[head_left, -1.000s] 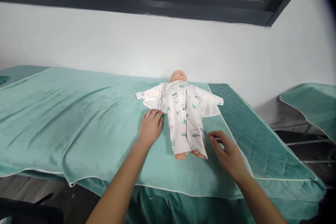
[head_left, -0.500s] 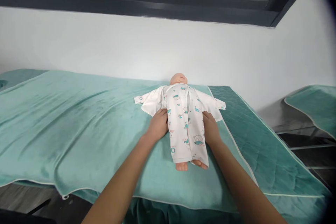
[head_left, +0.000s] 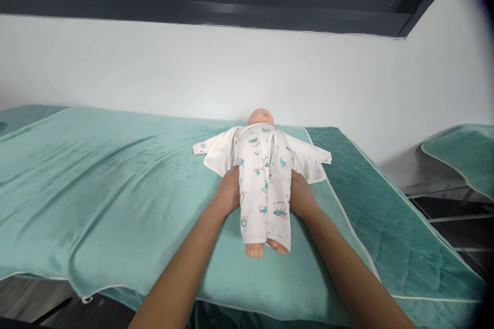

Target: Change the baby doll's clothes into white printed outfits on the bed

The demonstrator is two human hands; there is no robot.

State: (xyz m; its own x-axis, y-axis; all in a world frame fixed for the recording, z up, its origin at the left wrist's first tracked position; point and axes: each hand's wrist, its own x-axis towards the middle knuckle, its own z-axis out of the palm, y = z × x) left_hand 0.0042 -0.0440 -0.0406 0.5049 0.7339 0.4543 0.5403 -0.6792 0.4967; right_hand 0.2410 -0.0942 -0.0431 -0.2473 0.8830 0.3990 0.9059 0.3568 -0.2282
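Centrally, a doll (head_left: 260, 116) in white printed clothes (head_left: 254, 190) lies on a pale green blanket (head_left: 154, 200), sleeves (head_left: 304, 149) spread, bare feet (head_left: 254, 250) toward the person. The left hand (head_left: 229, 191) and right hand (head_left: 302, 196) sit against its sides, fingertips hidden, so I cannot tell whether either grip holds anything. Beyond it rises a white wall (head_left: 193, 72).

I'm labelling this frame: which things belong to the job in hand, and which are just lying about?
In use:
left hand
right hand
baby doll
patterned white baby clothes
light green blanket beneath

Just there:
dark green quilted cover
window frame
green fabric, far right
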